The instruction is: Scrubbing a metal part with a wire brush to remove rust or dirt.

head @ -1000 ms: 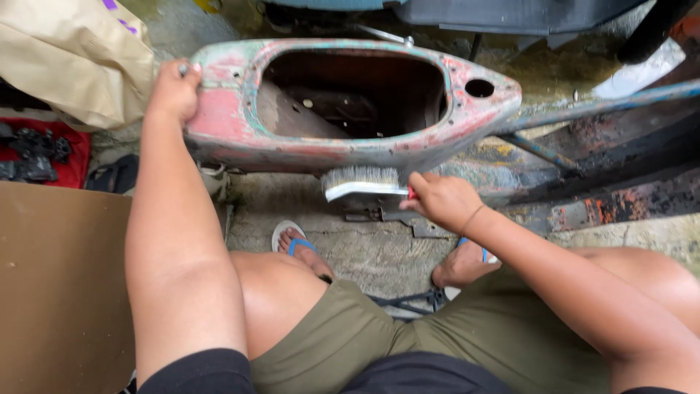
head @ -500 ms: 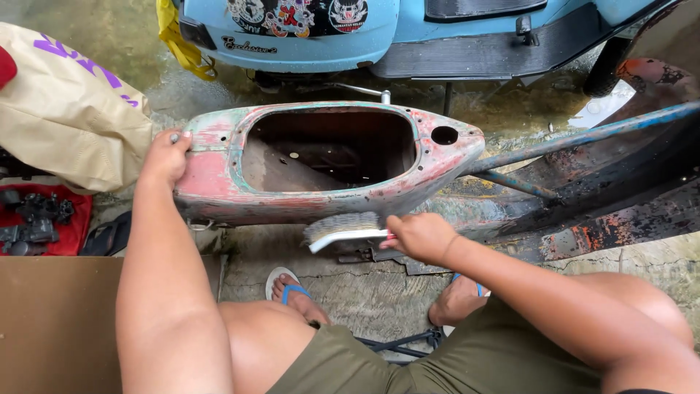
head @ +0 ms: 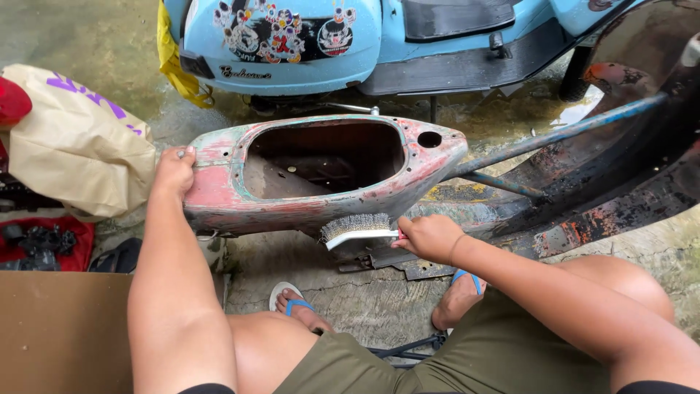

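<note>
Brush sliding left since earlier | I'm seeing right hand (head: 430, 237) gripping wire brush (head: 357, 228) handle — left hand (head: 173, 171) clamping rusty scooter shell (head: 321, 175) rim — stiff, heavy, sharp-edged

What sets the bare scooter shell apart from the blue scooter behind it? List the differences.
The scooter shell is worn, its pink and green paint flaking to rust; the blue scooter is glossy with cartoon stickers. The shell is stripped and hollow; the blue scooter keeps its footboard and panels. The left hand grips the shell while the right hand holds a wire brush against it; nobody touches the blue scooter. Both share rounded scooter bodywork.
</note>
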